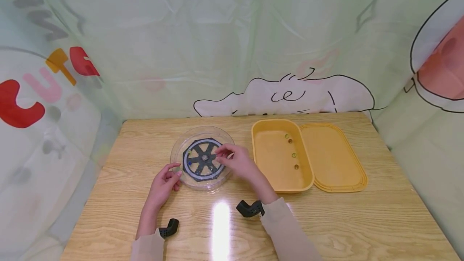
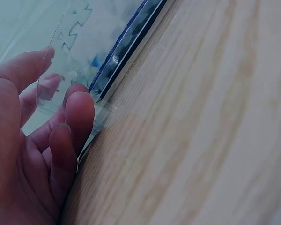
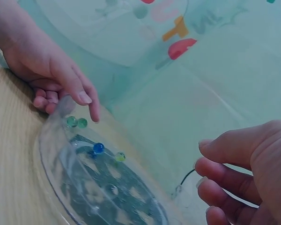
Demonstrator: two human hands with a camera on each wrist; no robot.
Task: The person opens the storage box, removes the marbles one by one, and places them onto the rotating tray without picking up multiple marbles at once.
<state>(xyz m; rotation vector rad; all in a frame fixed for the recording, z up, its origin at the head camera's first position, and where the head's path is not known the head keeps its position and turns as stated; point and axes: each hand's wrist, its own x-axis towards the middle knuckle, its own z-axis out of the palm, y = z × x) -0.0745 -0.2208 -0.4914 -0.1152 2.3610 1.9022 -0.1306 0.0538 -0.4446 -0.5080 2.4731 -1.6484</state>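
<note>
Left hand grips the rim of the clear round dish of marbles, lower centre of the head view; over the dish's right side hangs the right hand, thumb and fingertips slightly apart.

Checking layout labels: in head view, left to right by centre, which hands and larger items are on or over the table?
Left hand → clear round dish → right hand → yellow-orange tub → yellow-orange lid.
</note>
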